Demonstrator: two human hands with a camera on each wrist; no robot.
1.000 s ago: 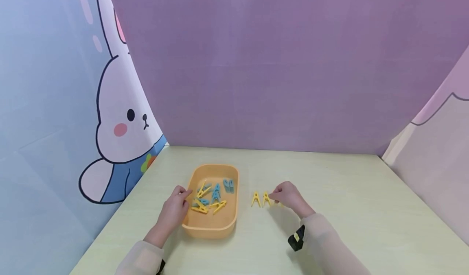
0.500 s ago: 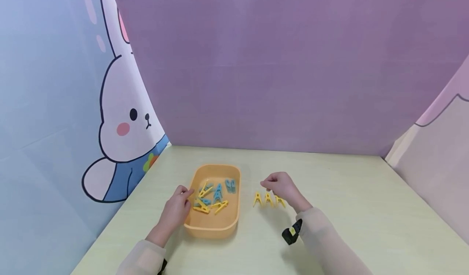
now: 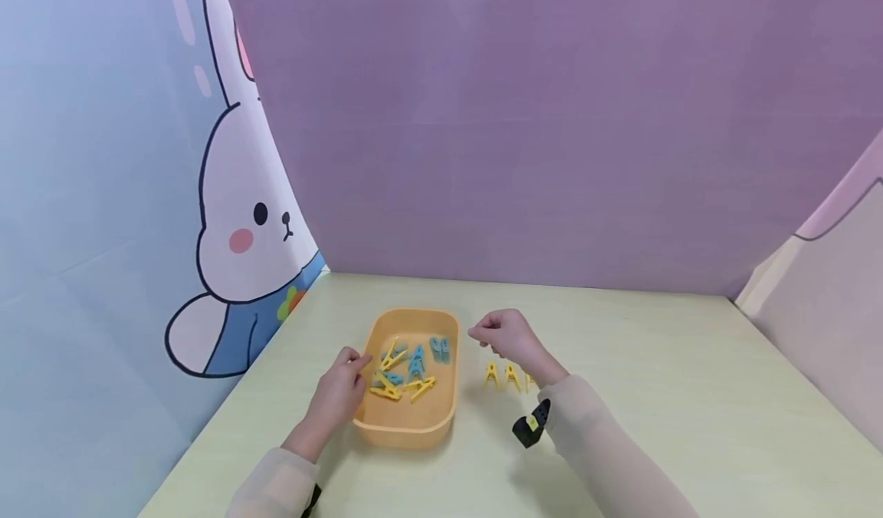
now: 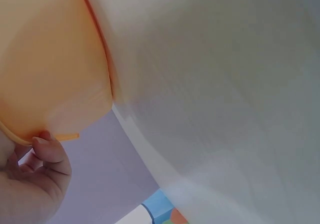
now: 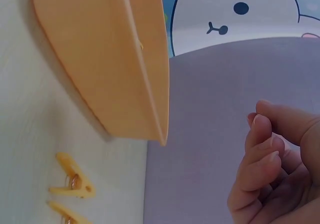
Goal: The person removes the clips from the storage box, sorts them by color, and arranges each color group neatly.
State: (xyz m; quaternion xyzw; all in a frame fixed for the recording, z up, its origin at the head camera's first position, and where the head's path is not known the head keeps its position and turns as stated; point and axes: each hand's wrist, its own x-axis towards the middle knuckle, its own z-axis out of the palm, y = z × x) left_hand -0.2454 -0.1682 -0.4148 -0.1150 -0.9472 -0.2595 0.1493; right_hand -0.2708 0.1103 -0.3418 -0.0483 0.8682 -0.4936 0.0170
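My left grip (image 3: 338, 391) pinches the oblong orange plastic tub (image 3: 405, 437), likely steadying it; my right grip (image 3: 512, 339) is together, empty.

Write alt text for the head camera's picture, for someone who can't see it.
A person's left hand holds the side of an orange tub of blue and yellow clips; the right hand, fingers curled, hovers to the tub's right, near a row of yellow clips on a pale table. Behind are a purple backdrop and, at left, a cartoon rabbit.
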